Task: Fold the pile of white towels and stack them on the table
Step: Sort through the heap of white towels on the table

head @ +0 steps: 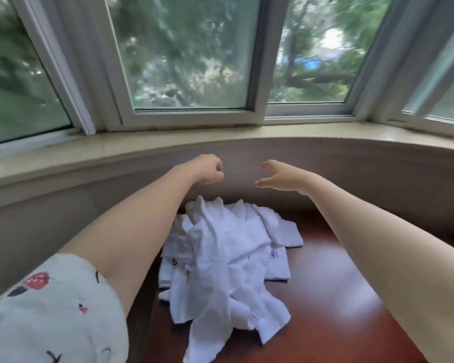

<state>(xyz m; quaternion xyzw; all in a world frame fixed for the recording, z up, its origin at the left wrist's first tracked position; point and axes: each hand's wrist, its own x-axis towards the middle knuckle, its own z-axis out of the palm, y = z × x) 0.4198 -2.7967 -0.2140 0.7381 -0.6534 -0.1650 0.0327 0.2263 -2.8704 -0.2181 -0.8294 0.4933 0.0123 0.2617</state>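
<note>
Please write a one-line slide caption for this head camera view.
Both hands, left fisted and right open, raised above an unfolded pile of white towels on the wooden table.

1. The surface (pixel 325 297) is dark reddish-brown wood, glossy, with pale window glare on its right part.
2. Its far edge runs close under the wall below the window.
3. A loose pile of white towels (pixel 228 263) lies on its left part, crumpled and unfolded.
4. Some towels carry small embroidered marks, one blue, others red.
</note>
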